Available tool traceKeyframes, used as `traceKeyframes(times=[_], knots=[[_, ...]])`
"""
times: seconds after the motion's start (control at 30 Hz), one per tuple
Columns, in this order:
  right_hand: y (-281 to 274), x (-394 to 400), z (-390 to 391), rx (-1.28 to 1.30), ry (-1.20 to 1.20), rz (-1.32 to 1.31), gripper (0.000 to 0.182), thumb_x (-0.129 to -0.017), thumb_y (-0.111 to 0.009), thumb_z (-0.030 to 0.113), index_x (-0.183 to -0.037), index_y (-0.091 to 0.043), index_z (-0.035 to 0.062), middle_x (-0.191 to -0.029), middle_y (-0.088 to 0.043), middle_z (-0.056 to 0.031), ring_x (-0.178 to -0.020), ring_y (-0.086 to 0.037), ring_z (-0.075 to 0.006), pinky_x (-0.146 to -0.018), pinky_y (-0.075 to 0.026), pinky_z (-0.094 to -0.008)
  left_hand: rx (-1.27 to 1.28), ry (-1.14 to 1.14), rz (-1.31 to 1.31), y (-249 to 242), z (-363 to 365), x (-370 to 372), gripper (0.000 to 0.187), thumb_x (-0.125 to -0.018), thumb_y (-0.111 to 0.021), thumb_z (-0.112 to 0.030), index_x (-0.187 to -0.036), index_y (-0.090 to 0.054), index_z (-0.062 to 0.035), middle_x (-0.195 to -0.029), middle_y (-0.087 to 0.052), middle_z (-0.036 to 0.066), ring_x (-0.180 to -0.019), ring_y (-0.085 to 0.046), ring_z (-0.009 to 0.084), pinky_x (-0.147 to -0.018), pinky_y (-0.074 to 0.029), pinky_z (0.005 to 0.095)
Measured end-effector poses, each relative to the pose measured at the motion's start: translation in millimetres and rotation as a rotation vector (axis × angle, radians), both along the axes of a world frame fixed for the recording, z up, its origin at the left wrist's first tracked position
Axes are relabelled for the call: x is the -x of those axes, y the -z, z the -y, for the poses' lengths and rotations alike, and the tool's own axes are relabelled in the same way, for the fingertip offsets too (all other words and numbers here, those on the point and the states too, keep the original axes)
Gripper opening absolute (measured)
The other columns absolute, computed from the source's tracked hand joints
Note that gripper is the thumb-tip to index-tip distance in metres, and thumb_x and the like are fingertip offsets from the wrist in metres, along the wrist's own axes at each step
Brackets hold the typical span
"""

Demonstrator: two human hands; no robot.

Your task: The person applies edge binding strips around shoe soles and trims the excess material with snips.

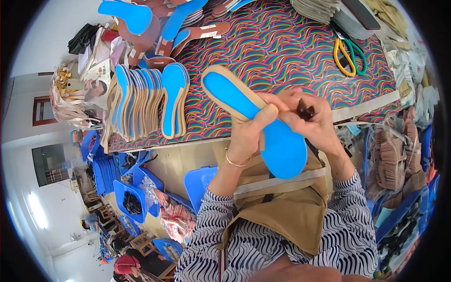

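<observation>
My left hand [249,131] is closed round the middle of an insole [285,150], which has a bright blue face and a tan rim along one half. Its thumb presses on the blue face. At the insole's side edge, the fingers of my right hand [322,127] are pinched together, close to my left fingertips. A small dark object [306,110], perhaps a snipping tool, is tucked in the right hand; its working end is hidden by the fingers. The insole is held tilted above my lap, at the table's front edge.
Rows of tan-edged insoles [141,101] stand on the patterned table [263,51] at left. Loose blue and brown insoles [134,16] lie behind them. Scissors with yellow and green handles [350,56] rest at right. Blue bins [199,183] stand below; a person [127,264] is farther off.
</observation>
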State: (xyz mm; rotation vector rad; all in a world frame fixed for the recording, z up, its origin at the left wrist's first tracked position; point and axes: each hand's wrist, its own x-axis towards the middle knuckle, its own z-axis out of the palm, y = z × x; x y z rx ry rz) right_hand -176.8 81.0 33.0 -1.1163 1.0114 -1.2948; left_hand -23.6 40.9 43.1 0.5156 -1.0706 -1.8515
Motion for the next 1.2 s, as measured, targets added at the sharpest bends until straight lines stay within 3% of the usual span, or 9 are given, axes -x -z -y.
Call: traceKeyframes(times=[0.07, 0.3, 0.47, 0.63, 0.87, 0.93, 1.0, 1.1, 1.2], knots=[[2, 2, 1, -0.023, -0.007, 0.041, 0.012, -0.085, -0.066, 0.005, -0.093, -0.065, -0.0035, -0.073, -0.057, 0.0016, -0.063, -0.045, -0.0015, -0.054, -0.037, -0.0210, 0.052, -0.015, -0.026, 9, 1, -4, 0.018, -0.095, -0.057, -0.012, -0.105, -0.060, 0.0031, -0.106, -0.068, 0.019, -0.113, -0.061, 0.0329, -0.096, -0.050, 0.0469], [5, 44, -5, 0.102, -0.190, -0.327, 0.050, -0.073, -0.068, 0.005, -0.122, -0.058, 0.0024, -0.087, -0.059, -0.0004, -0.065, -0.048, -0.0025, -0.056, -0.036, -0.0188, -0.018, -0.272, 0.177, -9, 10, -4, 0.023, -0.097, -0.055, -0.019, -0.102, -0.057, 0.0031, -0.093, -0.069, 0.024, -0.089, -0.069, 0.0336, -0.078, -0.058, 0.0441], [13, 64, -3, 0.097, -0.292, -0.559, 0.018, -0.080, -0.071, 0.006, -0.096, -0.067, -0.0004, -0.070, -0.065, -0.0018, -0.058, -0.058, -0.0052, -0.049, -0.041, -0.0209, -0.018, -0.344, 0.207, -6, 15, -3, 0.025, -0.097, -0.057, -0.022, -0.103, -0.058, 0.0023, -0.088, -0.069, 0.022, -0.085, -0.070, 0.0320, -0.076, -0.058, 0.0417], [-22, 134, 29, -0.146, -0.250, -0.719, 0.010, -0.079, -0.073, 0.008, -0.079, -0.067, -0.0004, -0.062, -0.063, -0.0018, -0.053, -0.059, -0.0068, -0.046, -0.043, -0.0210, -0.258, -0.510, 0.222, -4, 29, -18, 0.026, -0.095, -0.062, -0.024, -0.103, -0.058, -0.0003, -0.089, -0.068, 0.015, -0.082, -0.069, 0.0272, -0.073, -0.056, 0.0394], [-49, 189, 116, 0.347, 0.186, -0.880, 0.016, -0.083, -0.071, 0.013, -0.093, -0.064, 0.0016, -0.074, -0.061, -0.0001, -0.063, -0.056, -0.0054, -0.056, -0.044, -0.0207, -0.498, -0.465, 0.062, 28, 29, -17, 0.026, -0.095, -0.062, -0.030, -0.106, -0.059, -0.0060, -0.094, -0.067, 0.008, -0.087, -0.066, 0.0197, -0.076, -0.055, 0.0363], [-80, 142, 110, 0.149, 0.630, -1.375, 0.031, -0.080, -0.070, 0.009, -0.074, -0.041, 0.0005, -0.065, -0.036, -0.0104, -0.058, -0.038, -0.0225, -0.059, -0.034, -0.0371, -0.506, -0.472, 0.011, 27, 26, -17, 0.024, -0.096, -0.061, -0.031, -0.106, -0.059, -0.0088, -0.094, -0.067, 0.006, -0.085, -0.065, 0.0174, -0.075, -0.056, 0.0354], [-40, 145, 111, 0.409, 0.664, -1.096, 0.020, -0.086, -0.070, 0.015, -0.101, -0.064, 0.0027, -0.080, -0.055, 0.0015, -0.070, -0.051, -0.0053, -0.061, -0.041, -0.0209, -0.524, -0.475, -0.035, 28, 24, -20, 0.019, -0.096, -0.060, -0.027, -0.104, -0.060, -0.0091, -0.095, -0.067, 0.006, -0.082, -0.066, 0.0187, -0.072, -0.058, 0.0364], [-1, 70, 62, 0.329, 0.393, -0.544, 0.031, -0.097, -0.054, 0.030, -0.121, -0.054, 0.0095, -0.080, -0.052, 0.0025, -0.068, -0.046, -0.0049, -0.056, -0.036, -0.0208, -0.568, -0.450, -0.132, 29, 20, -23, 0.014, -0.097, -0.059, -0.023, -0.102, -0.062, -0.0094, -0.094, -0.068, 0.006, -0.079, -0.068, 0.0202, -0.070, -0.060, 0.0374], [4, 18, 7, -0.299, -0.030, 0.001, 0.035, -0.100, -0.043, 0.042, -0.110, -0.053, 0.0097, -0.075, -0.051, 0.0011, -0.061, -0.042, -0.0053, -0.053, -0.028, -0.0214, -0.567, -0.420, -0.146, 30, 15, -26, 0.017, -0.097, -0.059, -0.026, -0.103, -0.060, -0.0099, -0.095, -0.067, 0.006, -0.082, -0.066, 0.0194, -0.073, -0.059, 0.0373]])
